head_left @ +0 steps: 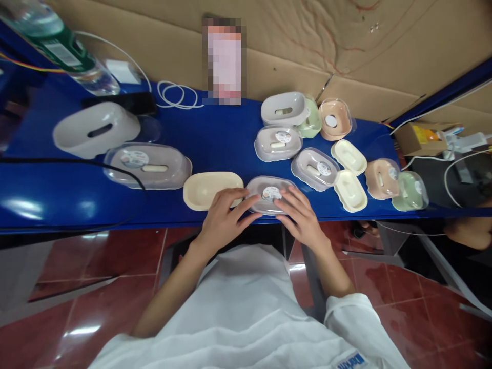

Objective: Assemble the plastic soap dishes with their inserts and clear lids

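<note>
A grey oval soap box with a clear cover and a round label (272, 193) lies at the table's front edge, between my two hands. My left hand (226, 212) has its fingers spread, with the fingertips at the left side of the cover. From the other side, my right hand (302, 212) lays its spread fingers on the cover's right part and front edge. Neither hand wraps around the box. Just left of it is a cream oval tray (211, 185), partly behind my left hand. A larger covered grey box (149, 166) sits farther left.
Grey covered boxes (279, 143), small cream trays (350, 190), peach boxes (336, 119) and green boxes (410, 190) stand right. At left are a grey slotted tub (96, 128), a bottle (65, 48), a dark phone-like slab (134, 103) and a white cable (179, 95). Cardboard (161, 46) backs the table.
</note>
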### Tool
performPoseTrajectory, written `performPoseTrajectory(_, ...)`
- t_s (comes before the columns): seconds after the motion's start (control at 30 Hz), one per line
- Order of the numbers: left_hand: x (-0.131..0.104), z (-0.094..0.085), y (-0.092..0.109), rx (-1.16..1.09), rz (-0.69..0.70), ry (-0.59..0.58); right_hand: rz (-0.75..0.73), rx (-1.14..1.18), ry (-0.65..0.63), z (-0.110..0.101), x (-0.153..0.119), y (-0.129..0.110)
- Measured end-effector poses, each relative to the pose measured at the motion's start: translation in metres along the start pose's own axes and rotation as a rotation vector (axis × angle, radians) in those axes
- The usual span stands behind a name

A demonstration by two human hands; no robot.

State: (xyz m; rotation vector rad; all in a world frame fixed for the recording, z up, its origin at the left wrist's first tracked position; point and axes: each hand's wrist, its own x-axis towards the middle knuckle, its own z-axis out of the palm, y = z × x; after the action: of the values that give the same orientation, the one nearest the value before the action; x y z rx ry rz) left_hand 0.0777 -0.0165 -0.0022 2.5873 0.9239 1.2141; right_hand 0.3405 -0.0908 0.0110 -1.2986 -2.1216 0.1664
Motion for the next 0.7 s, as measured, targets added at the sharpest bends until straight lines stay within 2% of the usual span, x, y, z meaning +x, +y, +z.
performPoseTrajectory(0.13,0.002,-0.008,0.003,0.056,0.010,-0.055,-0.013,-0.032,0.001,-0.002,0.001,0.000)
performPoseTrajectory(0.27,-0.015,-0.041,0.004,0.263,-0.075,-0.221,0.097,-0.176,0.036,-0.001,-0.001,-0.014)
performPoseTrajectory(0.4,-0.046,-0.070,0.010,0.287,-0.101,-0.328,0.245,-0.270,0.016,0.007,0.010,-0.037)
performPoseTrajectory(0.47,-0.058,-0.072,0.015,0.264,-0.098,-0.313,0.254,-0.279,-0.055,0.015,0.028,-0.047)
performPoseTrajectory(0.57,-0.065,-0.065,0.021,0.239,-0.118,-0.230,0.195,-0.250,-0.158,0.032,0.067,-0.053)
performPoseTrajectory(0.63,-0.063,-0.061,0.021,0.219,-0.126,-0.202,0.168,-0.249,-0.130,0.041,0.090,-0.053)
performPoseTrajectory(0.7,-0.060,-0.060,0.018,0.195,-0.106,-0.214,0.174,-0.266,-0.045,0.045,0.103,-0.051)
